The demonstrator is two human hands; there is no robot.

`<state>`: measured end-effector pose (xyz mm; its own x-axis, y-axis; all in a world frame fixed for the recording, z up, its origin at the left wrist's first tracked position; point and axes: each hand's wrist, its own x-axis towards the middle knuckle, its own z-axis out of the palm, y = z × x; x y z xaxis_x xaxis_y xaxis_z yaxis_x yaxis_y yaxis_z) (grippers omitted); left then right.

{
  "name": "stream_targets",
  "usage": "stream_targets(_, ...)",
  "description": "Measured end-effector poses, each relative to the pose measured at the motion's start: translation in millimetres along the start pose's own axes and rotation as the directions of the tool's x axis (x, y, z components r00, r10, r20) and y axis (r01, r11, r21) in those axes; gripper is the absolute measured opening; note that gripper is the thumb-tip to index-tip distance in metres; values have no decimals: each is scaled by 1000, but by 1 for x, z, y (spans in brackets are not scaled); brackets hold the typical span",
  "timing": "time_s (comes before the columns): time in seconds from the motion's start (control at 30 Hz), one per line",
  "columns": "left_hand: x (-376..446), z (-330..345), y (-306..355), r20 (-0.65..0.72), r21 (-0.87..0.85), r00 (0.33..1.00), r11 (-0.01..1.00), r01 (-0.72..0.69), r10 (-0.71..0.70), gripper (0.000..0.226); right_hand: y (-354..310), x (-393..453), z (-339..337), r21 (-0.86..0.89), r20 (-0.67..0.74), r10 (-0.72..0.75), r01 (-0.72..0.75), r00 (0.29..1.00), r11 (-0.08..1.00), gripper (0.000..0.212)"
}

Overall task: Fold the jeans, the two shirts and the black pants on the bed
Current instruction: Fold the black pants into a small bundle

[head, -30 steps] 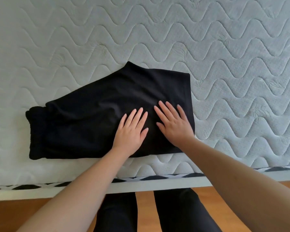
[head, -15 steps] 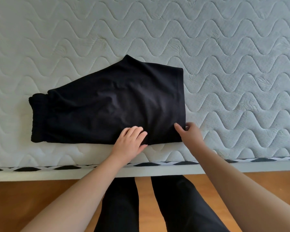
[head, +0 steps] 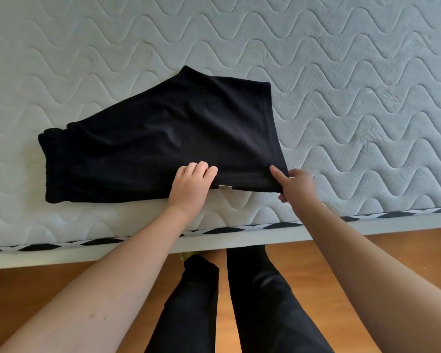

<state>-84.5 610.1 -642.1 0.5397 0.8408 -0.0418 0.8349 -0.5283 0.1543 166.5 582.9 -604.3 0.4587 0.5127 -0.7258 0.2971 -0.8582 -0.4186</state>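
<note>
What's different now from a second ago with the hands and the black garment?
Both hands came off the cloth's top, where they lay flat, and slid back to its near edge. The right hand now pinches the near right corner of the black pants and lifts it slightly; the left hand curls over the near hem beside a small pale tag. The garment lies in the same spot on the mattress.

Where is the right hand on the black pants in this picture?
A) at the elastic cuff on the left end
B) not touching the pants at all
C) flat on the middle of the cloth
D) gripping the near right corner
D: the right hand pinches the near right corner of the black pants, with the thumb on top of the hem.
</note>
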Motion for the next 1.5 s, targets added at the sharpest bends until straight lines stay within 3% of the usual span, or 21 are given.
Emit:
stream_targets(0.13, -4, -6, -16, -40, -84, 996, 993, -85, 82, 44, -4, -7, 0, 122, -41, 32, -27, 999, 992, 47)
stream_targets(0.23, -3, -9, -23, -12, -97, 988, 983, -156, 155, 34, -5, -12, 0, 284, -43, 51, -37, 998, 958, 31)
stream_targets(0.33, -2, -10, -23, 17, -145, 993, 983, -110, 113, 22, -3, -15, 2, 420, -54, -2, 25, 999, 907, 21)
stream_targets(0.4, 1, -11, -17, 90, -188, 994, 981, -42, 59, 38, -3, -15, 2, 495, -33, -65, 72, 997, 866, 17)
stream_targets(0.53, 16, -15, 9, 165, -189, 982, 980, -62, 94, 75, -4, -11, 3, 638, 75, -141, 61, 987, 767, 21)
stream_targets(0.63, 34, -17, 30, 192, -208, 981, 978, 21, 19, 57, -7, -7, 2, 684, 108, -169, 50, 980, 728, 24)
stream_targets(0.73, 50, -24, 36, 193, -345, 969, 915, 211, -151, 20, -7, -8, -1, 578, 20, -78, 52, 997, 815, 27)
stream_targets(0.83, 63, -32, 33, 216, -362, 956, 893, 266, -197, 17, 4, -5, 3, 289, -111, -42, 72, 993, 955, 25)
stream_targets(0.93, 70, -39, 29, 179, -408, 968, 882, 236, -176, 19, 11, -5, 13, 150, -51, -83, 90, 995, 985, 39)
stream_targets(1.1, 76, -40, 28, 47, -445, 989, 883, 147, -141, 20, 12, -4, 19, 145, 29, -102, 97, 994, 985, 32)
stream_targets(1.27, 78, -40, 26, -28, -436, 988, 891, 126, -154, 20, 12, -3, 4, 141, -1, -298, 296, 954, 945, 32)
stream_targets(1.5, 78, -45, 22, -51, -460, 988, 881, 108, -147, 21, -3, 4, 0, 273, 46, -266, 244, 963, 930, 37)
